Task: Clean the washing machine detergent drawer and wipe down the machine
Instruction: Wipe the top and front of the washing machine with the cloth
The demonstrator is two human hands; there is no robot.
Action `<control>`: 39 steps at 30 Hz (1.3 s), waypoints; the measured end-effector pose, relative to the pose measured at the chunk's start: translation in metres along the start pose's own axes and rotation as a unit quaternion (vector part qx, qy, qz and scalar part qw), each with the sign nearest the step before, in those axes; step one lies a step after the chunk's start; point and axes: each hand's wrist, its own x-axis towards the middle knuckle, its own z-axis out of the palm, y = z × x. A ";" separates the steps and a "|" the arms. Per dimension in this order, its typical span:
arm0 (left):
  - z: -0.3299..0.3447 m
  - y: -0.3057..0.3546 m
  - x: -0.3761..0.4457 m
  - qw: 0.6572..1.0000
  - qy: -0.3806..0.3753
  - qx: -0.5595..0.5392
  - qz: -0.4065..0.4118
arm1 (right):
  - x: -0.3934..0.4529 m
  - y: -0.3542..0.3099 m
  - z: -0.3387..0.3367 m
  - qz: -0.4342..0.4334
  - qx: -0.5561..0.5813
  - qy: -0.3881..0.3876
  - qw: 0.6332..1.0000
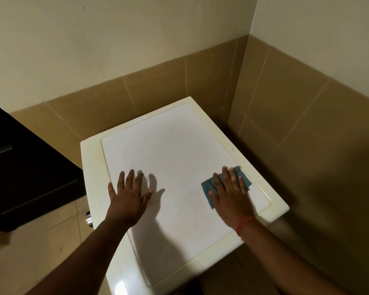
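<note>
I see one washing machine [170, 167], viewed from above, its white top panel ringed by a cream rim and tucked into a tiled corner. On the top's right side, near the rim, lies one blue cloth [226, 184]. My right hand [232, 199] lies flat on it, palm down, its fingers [227, 174] slightly spread and pressed over the cloth rather than curled around it; cloth edges show beyond the fingertips and beside the thumb. A red thread bracelet [244, 225] circles that wrist. My left hand [128, 194] rests flat on the left side of the top panel, well apart from the cloth, its fingers [129, 177] splayed and holding nothing. Both hands throw dark shadows across the white panel.

At the lower edge I can make out a glossy strip of the machine's front, but no detergent drawer that I can tell. Just left of the machine a small chrome knob [88, 219] shows above the tiled floor [41, 248]. Further left stands one dark cabinet [19, 167] with two long handles. Tan wall tiles [153, 86] run behind and to the right.
</note>
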 end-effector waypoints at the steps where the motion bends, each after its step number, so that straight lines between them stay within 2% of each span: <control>1: -0.001 0.001 0.001 1.000 0.000 -0.001 0.003 | -0.001 0.008 -0.001 -0.023 0.003 -0.008 1.000; 2: -0.002 0.001 0.001 1.000 0.001 -0.001 0.005 | 0.003 0.017 -0.003 -0.026 0.008 -0.009 1.000; 4: -0.002 0.001 0.003 1.000 0.000 0.006 0.007 | 0.018 0.030 -0.007 0.024 0.009 0.001 1.000; 7: 0.000 0.001 0.004 1.000 0.002 0.008 0.006 | 0.027 0.015 -0.007 0.093 0.012 0.008 0.996; 9: 0.003 0.003 0.003 1.000 0.004 0.012 0.012 | 0.023 0.007 -0.002 0.055 0.004 -0.005 0.998; 12: 0.003 0.006 0.004 1.000 0.006 0.008 0.022 | 0.034 0.029 -0.005 0.000 -0.007 -0.002 1.000; 15: 0.004 0.005 0.005 1.000 0.000 0.017 0.019 | 0.053 0.036 -0.009 0.086 0.017 0.014 0.996; 17: 0.004 0.003 0.003 1.000 0.002 0.019 0.014 | 0.053 0.018 -0.007 0.108 0.033 0.009 0.994; 21: 0.006 0.000 0.001 1.000 0.007 0.013 0.010 | 0.047 0.025 -0.004 0.009 0.004 -0.011 1.000; 24: 0.006 -0.005 0.000 1.000 -0.002 0.020 -0.002 | 0.066 0.041 -0.009 0.089 0.021 0.009 0.996; 26: 0.006 -0.008 -0.003 1.000 -0.001 0.015 -0.009 | 0.071 0.025 -0.010 0.139 0.037 0.009 0.990; 28: 0.007 -0.010 -0.005 1.000 -0.001 0.010 -0.014 | 0.066 0.007 -0.007 0.108 0.043 -0.001 0.993; 31: 0.009 -0.015 -0.007 1.000 0.003 0.003 -0.011 | 0.062 0.015 -0.006 -0.006 0.005 -0.012 1.000; 32: 0.010 -0.017 -0.006 1.000 0.007 0.003 -0.008 | 0.067 0.023 -0.008 0.004 0.006 -0.005 1.000; 34: 0.010 -0.021 -0.007 1.000 0.015 -0.002 -0.010 | 0.077 0.027 -0.011 0.085 0.018 0.012 0.996; 36: 0.009 -0.024 -0.010 1.000 0.015 -0.008 -0.021 | 0.076 0.006 -0.011 0.132 0.032 0.020 0.991; 37: 0.008 -0.026 -0.011 1.000 0.010 -0.007 -0.027 | 0.071 -0.007 -0.009 0.118 0.039 0.015 0.992; 39: 0.007 -0.028 -0.012 0.999 0.003 -0.002 -0.036 | 0.059 -0.021 -0.001 0.017 0.026 0.005 1.000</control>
